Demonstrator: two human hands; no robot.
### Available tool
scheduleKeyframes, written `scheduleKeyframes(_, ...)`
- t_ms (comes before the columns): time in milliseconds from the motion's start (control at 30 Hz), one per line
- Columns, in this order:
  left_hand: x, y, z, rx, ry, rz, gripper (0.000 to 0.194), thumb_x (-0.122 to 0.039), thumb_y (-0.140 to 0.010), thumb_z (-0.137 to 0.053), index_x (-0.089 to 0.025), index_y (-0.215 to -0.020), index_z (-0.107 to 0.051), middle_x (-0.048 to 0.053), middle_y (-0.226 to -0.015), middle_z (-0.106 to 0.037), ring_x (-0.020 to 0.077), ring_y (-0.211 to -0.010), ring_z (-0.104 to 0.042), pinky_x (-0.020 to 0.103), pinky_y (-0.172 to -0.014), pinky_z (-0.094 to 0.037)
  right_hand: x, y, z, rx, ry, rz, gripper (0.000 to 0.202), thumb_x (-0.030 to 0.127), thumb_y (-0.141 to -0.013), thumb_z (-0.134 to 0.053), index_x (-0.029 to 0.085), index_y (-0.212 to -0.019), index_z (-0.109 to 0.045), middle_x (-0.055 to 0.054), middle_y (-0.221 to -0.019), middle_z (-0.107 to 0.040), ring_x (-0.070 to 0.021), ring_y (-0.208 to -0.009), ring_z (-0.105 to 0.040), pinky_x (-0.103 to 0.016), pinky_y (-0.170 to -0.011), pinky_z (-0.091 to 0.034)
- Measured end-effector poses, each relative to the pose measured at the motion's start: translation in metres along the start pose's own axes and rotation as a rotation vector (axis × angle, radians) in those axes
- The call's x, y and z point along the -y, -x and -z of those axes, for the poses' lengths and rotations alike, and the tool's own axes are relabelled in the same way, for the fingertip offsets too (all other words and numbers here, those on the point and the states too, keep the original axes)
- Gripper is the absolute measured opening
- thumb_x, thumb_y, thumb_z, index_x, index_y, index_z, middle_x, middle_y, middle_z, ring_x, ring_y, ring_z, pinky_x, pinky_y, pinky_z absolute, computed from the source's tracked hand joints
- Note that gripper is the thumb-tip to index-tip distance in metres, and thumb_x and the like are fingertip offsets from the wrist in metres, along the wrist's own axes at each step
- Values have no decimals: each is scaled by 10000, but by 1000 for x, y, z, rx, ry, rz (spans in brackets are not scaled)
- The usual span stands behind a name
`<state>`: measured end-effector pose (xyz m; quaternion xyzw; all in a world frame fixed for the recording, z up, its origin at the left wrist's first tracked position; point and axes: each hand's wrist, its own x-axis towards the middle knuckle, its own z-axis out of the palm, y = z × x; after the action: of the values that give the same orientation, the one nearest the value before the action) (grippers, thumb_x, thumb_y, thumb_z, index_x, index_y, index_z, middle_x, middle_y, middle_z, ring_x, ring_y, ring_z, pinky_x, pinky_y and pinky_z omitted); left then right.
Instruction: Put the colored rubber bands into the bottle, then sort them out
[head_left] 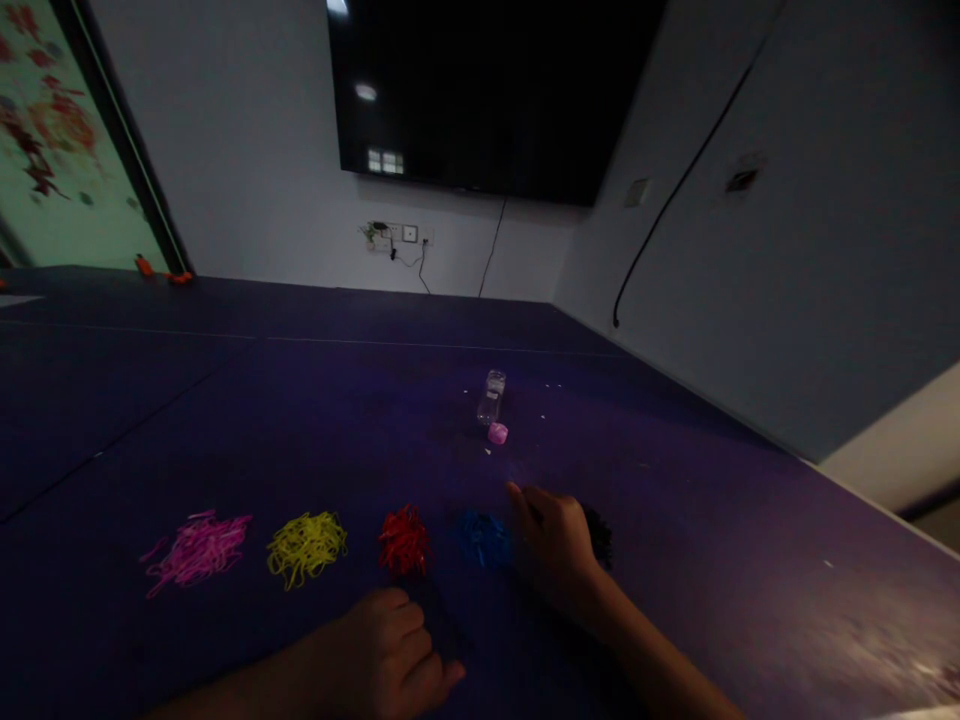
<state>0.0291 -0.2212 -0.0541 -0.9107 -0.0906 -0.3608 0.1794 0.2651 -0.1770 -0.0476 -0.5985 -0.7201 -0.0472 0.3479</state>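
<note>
Separate piles of rubber bands lie in a row on the dark purple table: pink (201, 548), yellow (306, 546), red (404, 541), blue (484, 538) and black (598, 537). My right hand (553, 540) is between the blue and black piles, partly covering the black one. Its fingers are curled together, and whatever they hold, if anything, is hidden. My left hand (397, 655) rests in front of the red pile, fingers folded in, with no object showing in it. Beyond the piles, a clear bottle (491, 397) lies beside a pink cap (497, 433).
The purple table (360, 400) reaches back to a grey wall with sockets and cables under a large black screen (487, 90). Small white scraps lie around the bottle. Orange objects (178, 278) stand at the far left edge.
</note>
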Motion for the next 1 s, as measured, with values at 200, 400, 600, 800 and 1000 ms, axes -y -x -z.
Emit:
scheduleKeyframes(200, -3, 0, -3, -37, 52, -35, 370, -177, -793, -572, -187, -469, -394, -52, -386, -359, 97, -389, -307, 288, -407, -149, 5, 5, 3, -154, 17, 407, 467, 249, -912, -417, 163, -452, -407, 52, -392, -355, -43, -364, -258, -233, -419, -183)
scheduleKeyframes(400, 1, 3, 1, -67, 48, 39, 372, -283, -870, -487, -189, -513, -443, -33, -421, -443, 110, -420, -407, 276, -434, -249, 46, 12, -10, -229, -22, 970, 410, 222, -874, -468, 193, -479, -364, 62, -411, -348, -71, -374, -285, -269, -409, -161)
scheduleKeyframes(600, 8, 7, 7, -131, 102, 132, 348, -370, -934, -327, -196, -705, -523, -3, -571, -570, 125, -521, -509, 264, -487, -367, 83, 18, -31, -268, -139, 1065, 377, 267, -859, -435, 202, -501, -336, 68, -428, -319, -66, -366, -292, -251, -384, -163)
scheduleKeyframes(800, 7, 16, 8, -88, 142, 118, 458, -406, -948, -224, -202, -632, -485, -4, -480, -497, 127, -458, -451, 280, -458, -291, 86, 33, -36, -254, -194, 1030, 377, 262, -873, -397, 199, -505, -345, 60, -422, -344, -69, -359, -304, -254, -389, -166)
scheduleKeyframes(1000, 10, 15, 6, -113, 158, 99, 463, -389, -949, -229, -197, -614, -484, -2, -455, -484, 127, -437, -436, 294, -464, -269, 88, 34, -32, -218, -190, 1006, 380, 266, -884, -390, 195, -511, -374, 53, -420, -366, -71, -366, -335, -254, -392, -171)
